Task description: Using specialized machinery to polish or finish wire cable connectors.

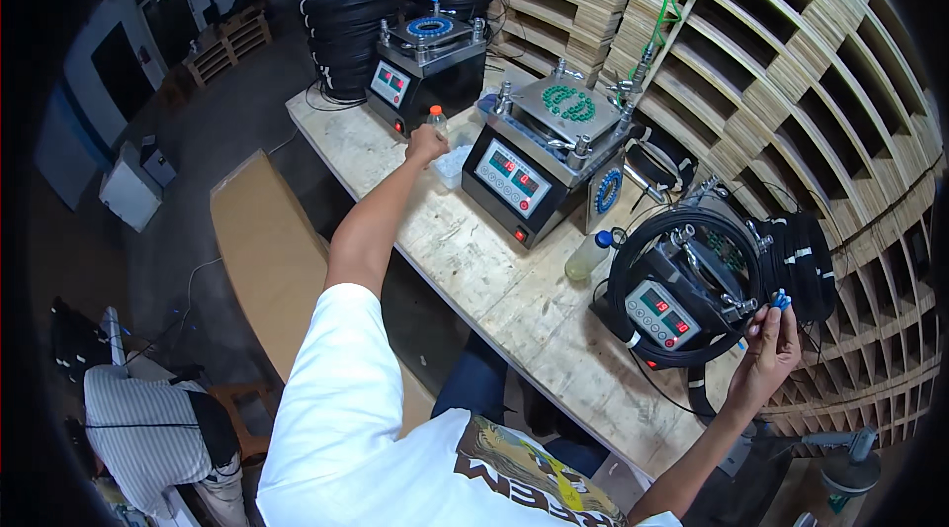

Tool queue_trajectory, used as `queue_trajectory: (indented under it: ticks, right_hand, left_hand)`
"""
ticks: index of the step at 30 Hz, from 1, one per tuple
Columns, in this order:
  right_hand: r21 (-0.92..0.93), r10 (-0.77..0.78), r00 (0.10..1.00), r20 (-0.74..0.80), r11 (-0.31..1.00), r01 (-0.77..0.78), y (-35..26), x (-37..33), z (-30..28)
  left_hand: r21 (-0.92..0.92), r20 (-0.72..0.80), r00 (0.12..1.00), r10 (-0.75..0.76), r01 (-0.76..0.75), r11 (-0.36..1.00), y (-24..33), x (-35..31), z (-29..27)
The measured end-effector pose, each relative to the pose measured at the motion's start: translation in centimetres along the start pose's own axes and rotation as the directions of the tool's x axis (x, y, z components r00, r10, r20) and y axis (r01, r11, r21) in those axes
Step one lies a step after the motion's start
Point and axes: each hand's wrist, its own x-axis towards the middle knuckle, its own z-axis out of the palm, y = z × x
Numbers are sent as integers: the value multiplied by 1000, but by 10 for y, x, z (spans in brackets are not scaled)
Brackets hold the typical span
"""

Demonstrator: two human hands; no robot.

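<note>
Head view, and from where I stand the work looks split between two ends of the wooden counter. At the right of the frame, the right hand pinches some small bright-blue pieces between thumb and fingertips, just beside a large coil of glossy black tubing that loops about a dark box-shaped machine with a red digital display. Up at the centre left, the left hand is at a shallow clear plastic tub with whitish contents and a small clear bottle with an orange cap; its fingers are bent, but I can't tell whether they grip anything.

I'd judge this a gathering step: blue pieces secured on one side, a reach for something small on the other. The next move seems to call for a sure fingertip hold on the left, with the right pinch kept firm so nothing drops.

As for pose, the left arm stretches almost straight from the bottom centre toward the upper middle, back of the hand upward. The right forearm rises from the lower right corner, wrist lifted, fingers pointing up. Between them, in mid-frame, sits a black and silver metal machine topped with green pieces.
</note>
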Motion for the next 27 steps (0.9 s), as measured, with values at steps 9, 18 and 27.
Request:
queue_trajectory:
  ticks: [9, 18, 27]
  right_hand:
    - [-376, -126, 990, -69, 922, 91, -26, 31, 8]
    - [-166, -180, 978, 108, 966, 196, -48, 76, 16]
    - [-38, -202, 964, 174, 977, 211, -67, 69, 9]
  left_hand:
    - [19, -540, 740, 401, -465, 885, 46, -23, -12]
    - [-466, -280, 372, 885, -859, 214, 354, -290, -25]
    - [-976, 68, 383, 921, -165, 141, 423, -393, 62]
